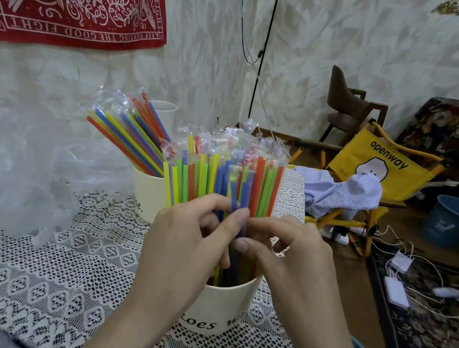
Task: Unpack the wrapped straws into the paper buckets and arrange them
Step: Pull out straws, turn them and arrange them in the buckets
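Reaching into a cream paper bucket with dark lettering [223, 312], a person works both hands among a dense upright bundle of clear-wrapped coloured plastic straws [222, 173] standing in it. The left hand [185, 243] has its fingers curled, thumb and forefinger pinching a wrapped blue straw [234, 197] near the middle of the bundle. The right hand [293, 257] has its fingers bent inward, thumb pressed against the same blue straw just below. Behind, a second cream paper bucket [148, 192] holds more wrapped straws [129, 135] leaning left. Both buckets stand on a white lace tablecloth [37, 266]. A yellow folding chair [379, 166] stands to the right.
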